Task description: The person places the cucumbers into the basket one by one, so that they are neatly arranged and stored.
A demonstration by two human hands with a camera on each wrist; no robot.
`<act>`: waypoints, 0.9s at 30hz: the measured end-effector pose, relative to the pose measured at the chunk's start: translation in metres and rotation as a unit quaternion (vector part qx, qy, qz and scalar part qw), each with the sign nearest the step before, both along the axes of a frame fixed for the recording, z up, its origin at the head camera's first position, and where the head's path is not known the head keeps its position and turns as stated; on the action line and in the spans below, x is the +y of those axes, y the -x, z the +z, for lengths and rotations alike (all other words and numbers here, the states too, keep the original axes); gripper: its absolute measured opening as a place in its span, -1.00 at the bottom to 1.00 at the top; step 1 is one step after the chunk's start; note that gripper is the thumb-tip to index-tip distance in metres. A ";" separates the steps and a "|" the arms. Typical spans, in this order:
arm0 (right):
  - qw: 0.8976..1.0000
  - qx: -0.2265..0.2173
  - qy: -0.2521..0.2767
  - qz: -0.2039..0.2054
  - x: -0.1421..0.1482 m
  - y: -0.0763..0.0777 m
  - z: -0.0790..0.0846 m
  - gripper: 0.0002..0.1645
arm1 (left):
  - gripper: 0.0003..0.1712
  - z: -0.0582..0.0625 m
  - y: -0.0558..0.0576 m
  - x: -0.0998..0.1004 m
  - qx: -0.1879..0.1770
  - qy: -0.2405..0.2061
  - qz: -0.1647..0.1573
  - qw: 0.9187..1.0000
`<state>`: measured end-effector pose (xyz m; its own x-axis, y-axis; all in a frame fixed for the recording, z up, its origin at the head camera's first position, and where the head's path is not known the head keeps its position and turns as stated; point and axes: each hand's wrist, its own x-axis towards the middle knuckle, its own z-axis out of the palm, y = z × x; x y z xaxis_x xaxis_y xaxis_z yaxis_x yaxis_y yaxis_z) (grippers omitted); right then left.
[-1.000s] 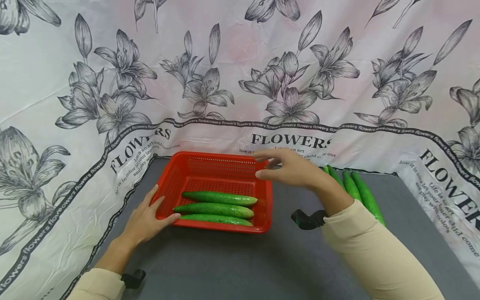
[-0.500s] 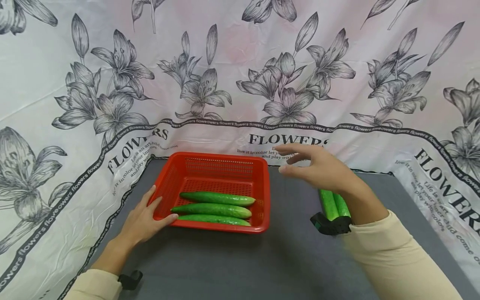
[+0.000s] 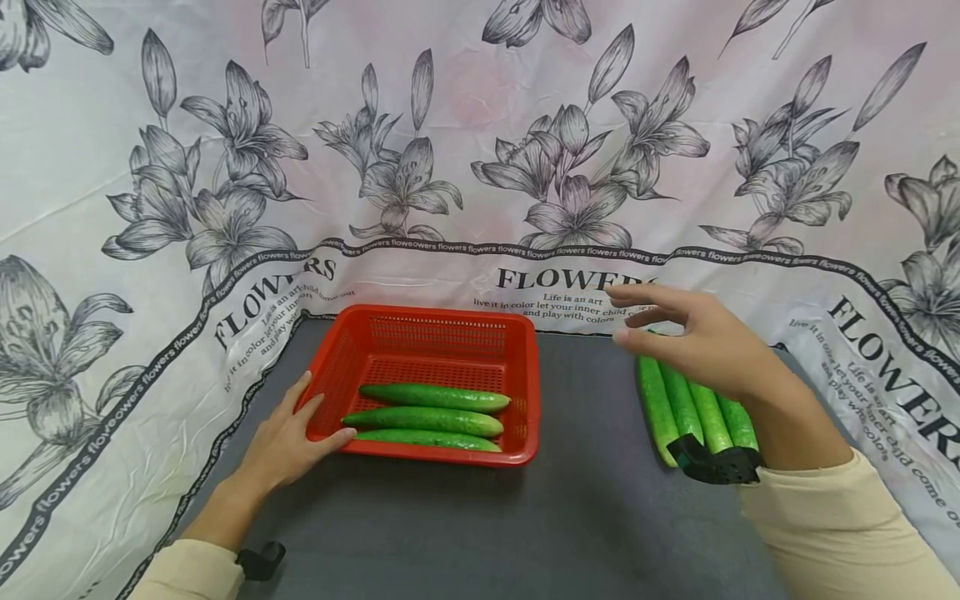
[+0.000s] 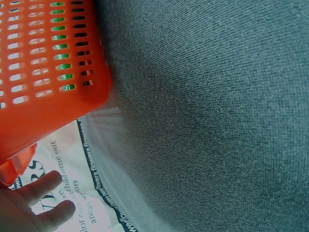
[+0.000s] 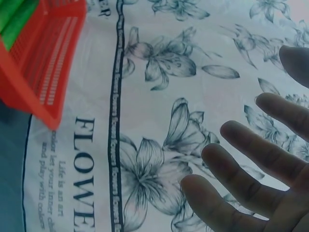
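Observation:
A red plastic basket (image 3: 531, 392) with slotted walls holds three cucumbers (image 3: 442, 398) lying side by side. At its front left corner rests my left hand (image 3: 281, 442), with the thumb at the front rim and the fingers spread along the left side. Two of those fingers (image 4: 55, 215) stretch out straight in the left wrist view. My right hand (image 3: 693, 337) is raised at the right, its fingers loosely bent and nothing between them. It overlaps the far ends of several more cucumbers (image 3: 660, 417), which lie side by side on the table, partly hidden by the hand and wrist.
The table has a grey cloth top (image 3: 450, 533). Behind it and along both sides hangs a white curtain (image 3: 465, 183) printed with flowers and lettering. A black wrist strap mount (image 3: 712, 462) sits on the right wrist, overlapping the cucumbers' near ends.
My right hand has moved from over the basket's right rim to the right, over the loose cucumbers, its fingers still apart. The left hand and the basket stay in place.

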<state>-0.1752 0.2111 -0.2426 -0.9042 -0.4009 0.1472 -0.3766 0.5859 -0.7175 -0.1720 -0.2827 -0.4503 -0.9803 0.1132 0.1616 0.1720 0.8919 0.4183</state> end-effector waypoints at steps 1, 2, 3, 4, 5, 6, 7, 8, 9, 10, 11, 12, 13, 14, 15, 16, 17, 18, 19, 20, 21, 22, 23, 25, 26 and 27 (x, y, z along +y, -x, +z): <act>1.000 0.004 -0.002 -0.003 0.003 -0.001 0.000 -0.38 | 0.03 0.000 0.000 0.000 0.000 0.000 0.000 1.000; 1.000 0.007 -0.005 -0.005 0.006 -0.001 0.000 -0.38 | 0.03 0.000 0.000 0.000 0.000 0.000 0.000 1.000; 1.000 0.010 -0.009 -0.011 0.009 -0.002 -0.001 -0.39 | 0.03 -0.001 0.000 0.000 0.001 0.000 0.000 1.000; 1.000 0.011 -0.011 -0.018 0.012 -0.002 -0.001 -0.40 | 0.03 -0.001 0.000 0.000 0.001 0.000 0.000 1.000; 0.999 0.012 -0.014 -0.026 0.015 -0.002 -0.002 -0.41 | 0.03 -0.001 0.000 0.000 0.002 0.000 -0.001 1.000; 0.999 0.014 -0.017 -0.035 0.018 -0.002 -0.002 -0.42 | 0.03 -0.001 0.000 0.000 0.002 0.000 -0.001 1.000; 0.999 0.015 -0.018 -0.043 0.021 -0.003 -0.003 -0.42 | 0.03 -0.001 0.000 0.000 0.002 0.000 -0.001 1.000; 0.998 0.019 -0.020 -0.050 0.025 -0.003 -0.004 -0.42 | 0.03 -0.001 0.000 0.000 0.001 -0.001 -0.001 1.000; 0.998 0.021 -0.021 -0.058 0.029 -0.003 -0.005 -0.43 | 0.03 -0.001 0.000 0.000 0.001 -0.002 0.000 1.000; 0.997 0.025 -0.023 -0.063 0.033 -0.003 -0.006 -0.42 | 0.03 -0.001 0.000 0.000 0.000 -0.003 0.000 1.000; 0.997 0.029 -0.024 -0.067 0.037 -0.002 -0.007 -0.42 | 0.03 -0.001 0.000 0.000 -0.001 -0.003 0.000 1.000; 0.997 0.032 -0.023 -0.072 0.041 -0.002 -0.008 -0.41 | 0.04 0.000 0.000 0.000 -0.002 -0.004 0.001 1.000; 0.996 0.033 -0.022 -0.076 0.045 -0.002 -0.010 -0.41 | 0.04 0.000 0.000 -0.001 -0.002 -0.005 0.001 1.000; 0.996 0.033 -0.023 -0.082 0.050 -0.001 -0.011 -0.40 | 0.04 -0.001 0.000 -0.001 -0.002 -0.005 0.002 1.000; 0.995 0.032 -0.025 -0.088 0.054 -0.001 -0.012 -0.40 | 0.04 -0.001 0.000 -0.001 -0.002 -0.005 0.002 1.000; 0.995 0.031 -0.029 -0.095 0.058 -0.001 -0.014 -0.39 | 0.04 -0.001 0.000 -0.001 -0.001 -0.005 0.001 1.000; 0.994 0.029 -0.032 -0.102 0.062 0.000 -0.015 -0.39 | 0.04 -0.001 0.000 -0.001 -0.001 -0.004 0.000 1.000; 0.993 0.025 -0.036 -0.107 0.066 0.001 -0.016 -0.38 | 0.04 -0.002 0.000 -0.001 -0.001 -0.004 0.000 1.000; 0.993 0.022 -0.041 -0.112 0.071 0.001 -0.018 -0.37 | 0.04 -0.002 0.000 -0.001 0.000 -0.003 -0.001 1.000; 0.992 0.020 -0.044 -0.117 0.075 0.001 -0.019 -0.36 | 0.04 -0.002 0.000 -0.001 0.000 -0.003 -0.001 1.000; 0.991 0.018 -0.043 -0.122 0.079 0.001 -0.021 -0.36 | 0.04 -0.002 0.000 -0.001 -0.001 -0.003 -0.002 1.000; 0.991 0.018 -0.039 -0.125 0.082 0.002 -0.023 -0.35 | 0.04 -0.002 0.000 -0.001 -0.001 -0.002 -0.001 1.000; 0.991 0.020 -0.035 -0.126 0.085 0.003 -0.025 -0.36 | 0.04 -0.002 0.000 -0.001 -0.001 -0.003 -0.001 1.000; 0.992 0.023 -0.022 -0.126 0.092 0.004 -0.030 -0.36 | 0.04 -0.002 0.000 -0.001 -0.002 -0.002 0.001 1.000; 0.992 0.025 -0.015 -0.125 0.095 0.005 -0.032 -0.36 | 0.04 -0.002 0.000 -0.001 -0.002 -0.002 0.001 1.000; 0.992 0.026 -0.009 -0.124 0.099 0.006 -0.035 -0.36 | 0.04 -0.001 0.000 -0.001 -0.002 -0.001 0.001 1.000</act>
<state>-0.1812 0.3104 -0.2778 -0.9669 -0.1698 0.1907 -0.2551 0.6779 -0.6895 -0.1724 -0.2834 -0.4516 -0.9813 0.1104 0.1578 0.1681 0.8911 0.4215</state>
